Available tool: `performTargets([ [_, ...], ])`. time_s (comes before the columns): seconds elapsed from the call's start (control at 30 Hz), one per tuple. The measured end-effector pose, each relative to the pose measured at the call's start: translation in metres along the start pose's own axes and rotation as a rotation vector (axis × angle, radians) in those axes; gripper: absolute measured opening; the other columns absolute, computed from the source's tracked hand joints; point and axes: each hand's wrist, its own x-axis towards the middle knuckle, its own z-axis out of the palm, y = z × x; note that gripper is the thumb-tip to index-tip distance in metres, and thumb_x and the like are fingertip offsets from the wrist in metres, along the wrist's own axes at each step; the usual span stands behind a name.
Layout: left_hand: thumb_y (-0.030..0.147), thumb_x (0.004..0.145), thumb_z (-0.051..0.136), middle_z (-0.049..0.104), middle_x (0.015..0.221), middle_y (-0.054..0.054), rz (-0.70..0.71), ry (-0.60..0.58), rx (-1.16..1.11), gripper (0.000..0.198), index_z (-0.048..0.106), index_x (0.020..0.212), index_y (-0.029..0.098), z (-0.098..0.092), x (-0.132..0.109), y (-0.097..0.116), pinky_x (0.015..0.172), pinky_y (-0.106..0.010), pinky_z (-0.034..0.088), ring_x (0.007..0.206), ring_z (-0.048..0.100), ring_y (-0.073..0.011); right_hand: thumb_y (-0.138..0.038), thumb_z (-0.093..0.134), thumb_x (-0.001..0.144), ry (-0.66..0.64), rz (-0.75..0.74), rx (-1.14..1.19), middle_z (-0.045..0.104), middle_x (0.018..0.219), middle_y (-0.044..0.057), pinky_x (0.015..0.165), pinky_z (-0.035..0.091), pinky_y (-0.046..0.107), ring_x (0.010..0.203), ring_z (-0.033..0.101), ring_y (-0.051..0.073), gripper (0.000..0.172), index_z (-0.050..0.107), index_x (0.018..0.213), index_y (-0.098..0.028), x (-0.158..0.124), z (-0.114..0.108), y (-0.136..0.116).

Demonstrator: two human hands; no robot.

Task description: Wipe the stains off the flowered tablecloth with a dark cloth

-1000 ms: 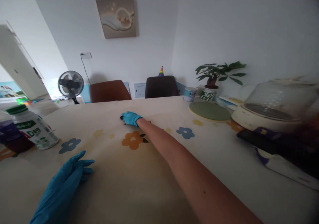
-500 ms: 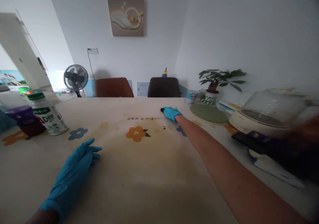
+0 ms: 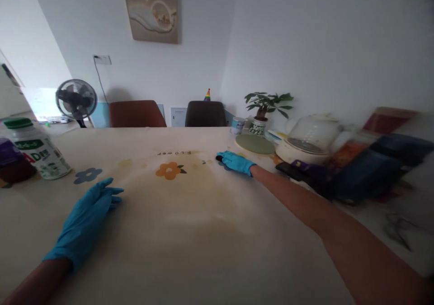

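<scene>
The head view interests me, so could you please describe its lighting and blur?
In the head view, bright light washes out the scene left of the fan; in the head view, a faint sheen lies on the tablecloth; in the head view, the dark blue object at right is blurred, and the small dark object at the right hand indistinct.

Just beyond the orange flower (image 3: 168, 171), the tablecloth (image 3: 162, 232) bears the word "FLOWER" (image 3: 174, 153), upside down. Well left of that flower, the white bottle (image 3: 38, 150) shows "AD" on its label (image 3: 35, 155); smaller characters (image 3: 45, 153) there are blurred.
</scene>
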Motion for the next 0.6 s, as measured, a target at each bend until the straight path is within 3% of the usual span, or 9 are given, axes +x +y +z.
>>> performTargets([
  [0.23,0.057,0.1,0.062,0.075,0.14,-0.015,0.013,-0.058,-0.016,0.079,0.048,0.164,0.013,-0.004,-0.003,-0.004,0.107,-0.044,0.063,0.113,0.074,-0.0287,-0.048,0.054,0.108,-0.035,-0.219,0.136,0.057,0.171,0.003,0.142,0.027,0.053,0.167,0.043,0.027,0.056,0.069,0.159,-0.033,-0.101,0.017,-0.004],
  [0.37,0.061,0.103,0.059,0.073,0.143,-0.015,0.035,-0.077,-0.006,0.08,0.045,0.167,0.015,-0.006,-0.004,-0.009,0.111,-0.045,0.061,0.118,0.072,-0.0297,-0.049,0.05,0.11,-0.069,-0.264,0.151,0.057,0.171,0.002,0.142,0.027,0.054,0.169,0.037,0.026,0.057,0.065,0.162,-0.035,-0.139,0.026,-0.006],
  [0.47,0.063,0.103,0.06,0.072,0.145,-0.014,0.047,-0.083,-0.004,0.08,0.045,0.167,0.017,-0.007,-0.003,-0.013,0.113,-0.048,0.06,0.12,0.072,-0.0313,-0.048,0.048,0.11,-0.022,-0.193,0.158,0.055,0.173,0.001,0.142,0.028,0.054,0.169,0.039,0.026,0.057,0.064,0.164,-0.035,-0.139,0.03,-0.005],
  [0.6,0.06,0.102,0.06,0.073,0.142,-0.016,0.032,-0.065,-0.018,0.08,0.046,0.166,0.014,-0.006,-0.002,-0.014,0.109,-0.045,0.063,0.117,0.073,-0.0304,-0.041,0.046,0.111,0.125,0.068,0.103,0.058,0.17,0.006,0.139,0.036,0.055,0.161,0.051,0.03,0.057,0.065,0.163,-0.031,-0.104,0.022,0.003],
])
